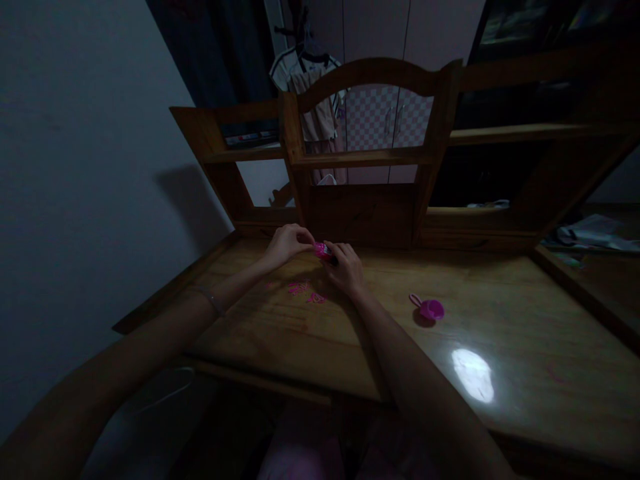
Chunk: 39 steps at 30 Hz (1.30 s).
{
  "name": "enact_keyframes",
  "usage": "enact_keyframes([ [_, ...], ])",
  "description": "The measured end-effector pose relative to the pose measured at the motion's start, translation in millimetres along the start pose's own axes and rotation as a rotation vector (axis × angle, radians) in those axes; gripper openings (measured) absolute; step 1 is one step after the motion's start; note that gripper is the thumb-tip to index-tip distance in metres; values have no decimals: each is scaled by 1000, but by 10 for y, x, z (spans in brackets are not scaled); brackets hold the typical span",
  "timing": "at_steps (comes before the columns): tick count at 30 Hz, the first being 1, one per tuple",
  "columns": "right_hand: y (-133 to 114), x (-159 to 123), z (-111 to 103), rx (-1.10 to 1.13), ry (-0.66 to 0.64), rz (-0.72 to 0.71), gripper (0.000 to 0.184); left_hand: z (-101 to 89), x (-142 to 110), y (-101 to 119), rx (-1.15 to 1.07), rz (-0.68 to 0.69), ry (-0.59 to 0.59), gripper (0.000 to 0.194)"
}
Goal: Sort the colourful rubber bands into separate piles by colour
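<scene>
Several pink loops (pixel 316 298) lie loose on wood desk (pixel 390 280), so prob. only part done. R hand (pixel 349 268) grips sm. pink-and-black container (pixel 320 250) twd desk's back; L hand (pixel 287 247) at its pink end, can't tell if pinching anything. Pink handled cup (pixel 431 310) off R.

Wall (pixel 75 167): dim, bluish; soft-edged shadow beside shelving (pixel 291 133).
Desktop (pixel 390 280): white glare, lower right.
Right shelf bays (pixel 490 167): near-black, detail lost.
Frame edges: wide-angle stretching.
Held pink item (pixel 320 251): fine detail indistinct.
</scene>
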State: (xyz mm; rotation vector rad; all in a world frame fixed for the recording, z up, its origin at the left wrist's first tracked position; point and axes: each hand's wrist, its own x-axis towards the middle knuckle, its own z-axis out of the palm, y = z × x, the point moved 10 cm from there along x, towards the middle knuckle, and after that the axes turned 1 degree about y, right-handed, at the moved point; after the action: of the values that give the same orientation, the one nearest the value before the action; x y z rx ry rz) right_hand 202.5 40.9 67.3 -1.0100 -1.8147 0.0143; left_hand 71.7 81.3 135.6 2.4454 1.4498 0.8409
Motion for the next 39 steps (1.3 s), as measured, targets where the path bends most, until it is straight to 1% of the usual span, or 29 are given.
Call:
enact_keyframes([
  [3,-2,0,-14,11,8,8,47,-95,-1,0,86,30,107,26],
  [5,-9,-2,-31,17,16,10,46,-122,2,-84,67,-12,134,36],
  [7,-15,-5,-41,17,19,10,46,-52,7,-225,-17,-103,63,44],
  [9,-16,-7,-38,12,16,8,46,53,-4,-328,-133,-178,-43,44],
  [10,-13,-7,-34,11,15,7,46,82,-11,-346,-183,-193,-77,41],
  [11,-9,-7,-32,12,16,6,46,86,-13,-343,-222,-191,-90,38],
  [13,4,-7,-40,18,29,9,46,40,-8,-304,-261,-162,-75,32],
  [16,21,-7,-64,27,51,16,47,-25,0,-228,-257,-117,-61,28],
  [20,30,-8,-76,25,47,29,47,-61,4,-158,-246,-74,-67,22],
  [26,13,-6,-64,27,33,21,45,-103,8,-89,-250,3,-40,20],
  [30,5,-4,-63,20,34,12,45,-83,18,-81,-229,28,-35,21],
  [34,-10,-5,-58,10,32,-7,46,2,36,-100,-270,36,-69,25],
  [37,-27,-4,-70,7,45,-22,45,49,61,-105,-277,41,-87,23],
  [39,-34,-1,-84,2,56,-23,45,42,84,-89,-266,42,-72,20],
])
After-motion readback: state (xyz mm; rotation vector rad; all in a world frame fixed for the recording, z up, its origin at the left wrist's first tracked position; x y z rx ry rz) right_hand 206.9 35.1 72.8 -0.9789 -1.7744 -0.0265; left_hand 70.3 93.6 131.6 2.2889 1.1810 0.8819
